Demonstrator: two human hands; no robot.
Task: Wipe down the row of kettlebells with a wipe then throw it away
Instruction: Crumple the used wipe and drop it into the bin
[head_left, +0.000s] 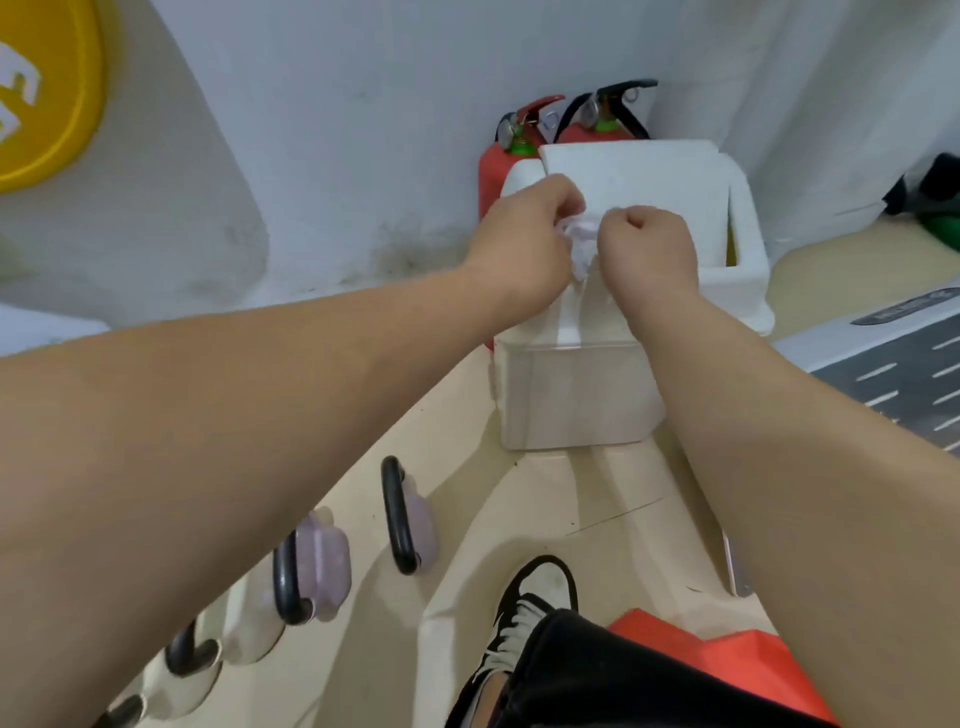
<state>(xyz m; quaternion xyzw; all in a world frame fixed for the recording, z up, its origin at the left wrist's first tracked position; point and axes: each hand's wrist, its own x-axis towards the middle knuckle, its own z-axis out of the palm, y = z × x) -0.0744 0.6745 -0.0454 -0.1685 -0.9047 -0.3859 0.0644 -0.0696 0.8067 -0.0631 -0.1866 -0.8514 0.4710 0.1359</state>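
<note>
A crumpled white wipe (583, 244) is pinched between the left hand (524, 234) and the right hand (647, 249), both curled tightly round it, above a white foam box (571, 400). The row of kettlebells (322, 561) is seen on the floor (519, 499) at lower left, well apart from the wipe.

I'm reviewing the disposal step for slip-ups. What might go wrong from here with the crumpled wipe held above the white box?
1. The left hand and right hand grip the crumpled white wipe above the white foam lid, which covers most of the white foam box; released here, it would likely land on the lid, not inside.
2. The pale purple kettlebell with a black handle stands near the black-and-white shoe; a step left might catch it.
</note>
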